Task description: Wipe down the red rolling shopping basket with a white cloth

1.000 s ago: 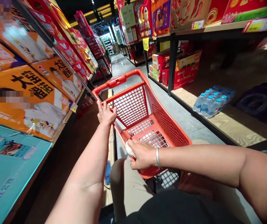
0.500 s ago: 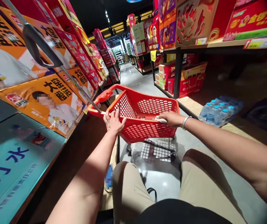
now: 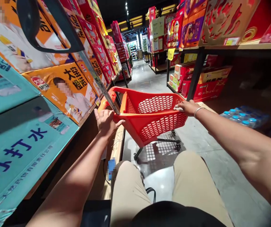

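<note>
A small red plastic shopping cart with a perforated basket stands side-on in front of my knees. My left hand is closed over its near rim at the left, close to the push handle. At the basket's right end, my right hand pinches a crumpled white cloth against the rim. A silver bracelet circles that wrist. From the cart's left end rises a metal pole, topped by a dark loop-shaped grip.
Orange cartons and turquoise cartons are stacked close on my left. Shelves of red gift boxes line the right, with shrink-wrapped water bottles low down. A tiled aisle runs ahead between the shelves.
My right hand has slid with the cloth to the basket's right end. The left hand has shifted left toward the handle. The cart is turned slightly, and the view has swung left.
</note>
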{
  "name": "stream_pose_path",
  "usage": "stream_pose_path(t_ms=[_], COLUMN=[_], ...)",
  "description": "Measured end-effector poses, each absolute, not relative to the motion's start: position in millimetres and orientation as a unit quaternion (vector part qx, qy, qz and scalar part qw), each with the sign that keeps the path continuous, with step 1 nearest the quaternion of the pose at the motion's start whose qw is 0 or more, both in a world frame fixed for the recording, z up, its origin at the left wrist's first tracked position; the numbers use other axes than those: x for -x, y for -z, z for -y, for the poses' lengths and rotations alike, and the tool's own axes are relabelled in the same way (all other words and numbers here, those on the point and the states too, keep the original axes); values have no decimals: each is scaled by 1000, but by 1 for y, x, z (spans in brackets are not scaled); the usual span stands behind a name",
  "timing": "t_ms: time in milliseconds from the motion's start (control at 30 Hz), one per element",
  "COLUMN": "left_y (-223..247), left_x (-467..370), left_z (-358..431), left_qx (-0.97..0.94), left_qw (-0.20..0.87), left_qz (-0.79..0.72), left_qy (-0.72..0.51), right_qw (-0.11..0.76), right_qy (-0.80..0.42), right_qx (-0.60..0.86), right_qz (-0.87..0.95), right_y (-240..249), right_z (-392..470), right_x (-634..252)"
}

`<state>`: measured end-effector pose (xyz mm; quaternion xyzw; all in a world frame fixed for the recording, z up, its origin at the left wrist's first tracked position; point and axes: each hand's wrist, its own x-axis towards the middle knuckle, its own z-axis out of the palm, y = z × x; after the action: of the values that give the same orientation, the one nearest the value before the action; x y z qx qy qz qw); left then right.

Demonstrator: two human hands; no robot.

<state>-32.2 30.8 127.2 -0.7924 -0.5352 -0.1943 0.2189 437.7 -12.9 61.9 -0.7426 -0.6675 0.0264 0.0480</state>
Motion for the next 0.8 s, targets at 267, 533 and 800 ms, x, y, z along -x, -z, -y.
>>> stream_pose_path(t_ms=[267, 533, 800], left_y=[-140, -139, -160], left_x=[21, -13, -15], left_z=[-26, -20, -9], left_qx=[831, 870, 881], left_qw=[211, 244, 149], left_qz=[486, 394, 443], left_qy=[172, 171, 74], right_qw=[232, 264, 278], right_qy=[54, 58, 44], right_qx=[669, 544, 497], right_qz=[704, 794, 821], right_y=[-135, -121, -111], right_z=[27, 19, -21], right_x=[-323, -208, -227])
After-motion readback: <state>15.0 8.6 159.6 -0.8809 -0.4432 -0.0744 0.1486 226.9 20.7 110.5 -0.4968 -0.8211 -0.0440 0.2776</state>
